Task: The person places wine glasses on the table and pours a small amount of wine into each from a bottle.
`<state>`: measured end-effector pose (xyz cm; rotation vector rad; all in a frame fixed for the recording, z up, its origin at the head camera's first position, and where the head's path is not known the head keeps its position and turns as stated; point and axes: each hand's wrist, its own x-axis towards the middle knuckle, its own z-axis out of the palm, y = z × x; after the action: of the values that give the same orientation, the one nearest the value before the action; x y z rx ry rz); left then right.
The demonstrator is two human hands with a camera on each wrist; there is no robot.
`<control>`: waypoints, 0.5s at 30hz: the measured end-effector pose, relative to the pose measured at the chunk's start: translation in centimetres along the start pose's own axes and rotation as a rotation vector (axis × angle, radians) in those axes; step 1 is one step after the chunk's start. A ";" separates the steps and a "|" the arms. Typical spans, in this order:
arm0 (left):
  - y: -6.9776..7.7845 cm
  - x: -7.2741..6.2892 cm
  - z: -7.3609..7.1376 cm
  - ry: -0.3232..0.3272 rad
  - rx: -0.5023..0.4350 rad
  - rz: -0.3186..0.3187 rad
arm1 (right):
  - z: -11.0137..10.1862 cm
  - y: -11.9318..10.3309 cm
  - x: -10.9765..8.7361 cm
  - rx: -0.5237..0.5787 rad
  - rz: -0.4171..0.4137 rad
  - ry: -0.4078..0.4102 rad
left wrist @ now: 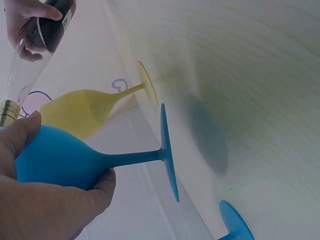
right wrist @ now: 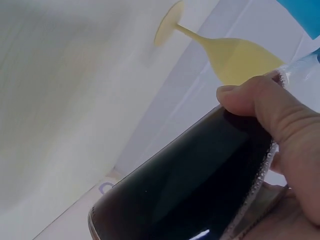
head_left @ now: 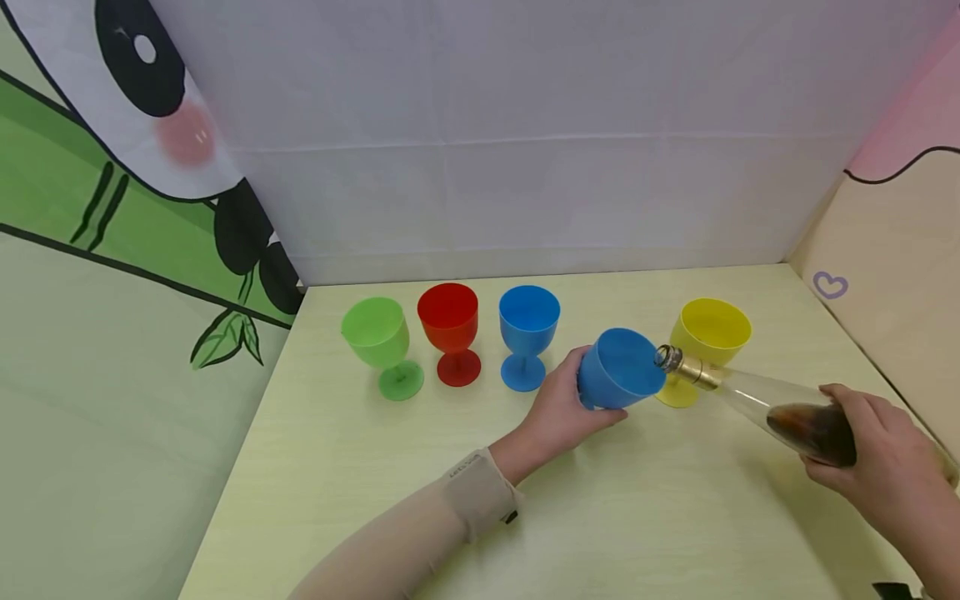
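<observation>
My left hand [head_left: 564, 408] grips a blue goblet [left wrist: 60, 157] around its bowl, lifted off the table with its foot and shadow apart in the left wrist view. The goblet leans to the right. In my right hand [head_left: 888, 454] is a clear glass bottle [head_left: 780, 408] holding dark liquid [right wrist: 185, 175], gripped around the body and tilted. The bottle's gold-collared mouth is right at the goblet's rim in the head view. Inside the bottle the dark liquid lies toward the base, and no stream shows. Behind the neck stands a yellow goblet [head_left: 708, 325], partly hidden.
Along the back of the pale table [head_left: 360, 500] stand a green goblet [head_left: 377, 333], a red goblet [head_left: 450, 321] and a second blue goblet [head_left: 528, 321], left of the held one. A white cloth backdrop [head_left: 525, 167] rises behind, with printed panels at both sides.
</observation>
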<state>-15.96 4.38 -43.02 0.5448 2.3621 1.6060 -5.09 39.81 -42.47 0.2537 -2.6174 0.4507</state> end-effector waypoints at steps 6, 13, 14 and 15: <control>0.1 -0.1 -0.2 0.007 0.006 0.007 | 0.0 0.0 0.3 -0.044 -0.053 0.040; 0.0 -0.1 -0.4 0.014 0.021 0.009 | -0.1 -0.1 0.5 -0.054 -0.069 0.055; 0.0 -0.1 -0.4 0.015 0.022 0.011 | -0.1 -0.1 0.5 -0.056 -0.069 0.056; 0.0 -0.1 -0.5 0.015 0.023 0.013 | -0.2 -0.1 0.5 -0.061 -0.068 0.057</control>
<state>-16.04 3.92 -42.82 0.5563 2.3960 1.5955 -5.46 39.74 -42.04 0.3047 -2.5531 0.3492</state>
